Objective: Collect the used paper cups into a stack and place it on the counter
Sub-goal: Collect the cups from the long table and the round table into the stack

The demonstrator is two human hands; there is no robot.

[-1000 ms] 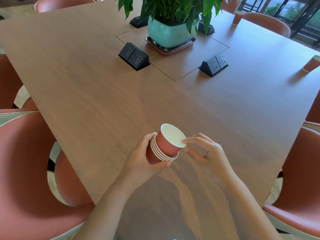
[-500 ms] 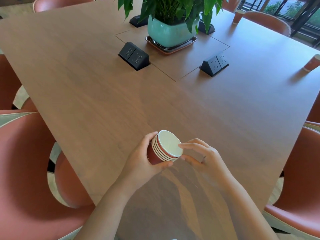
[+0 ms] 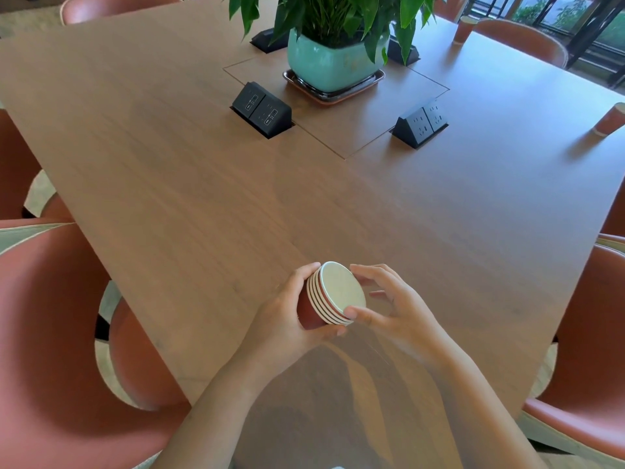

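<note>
Gripping the stack of paper cups [image 3: 316, 308] over the table [image 3: 169, 164], my left hand [image 3: 284, 321] wraps its side and my right hand [image 3: 400, 308] pinches the rim. The top cup [image 3: 342, 292] has just seated fully; another cup [image 3: 610, 121] waits far right.

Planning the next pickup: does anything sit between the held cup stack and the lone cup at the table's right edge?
Nothing visible: only bare table lies between the stack and that cup; the socket block sits farther back.

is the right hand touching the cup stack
Touching: in the head view the right hand pinches the cup stack rim with thumb and forefinger.
</note>
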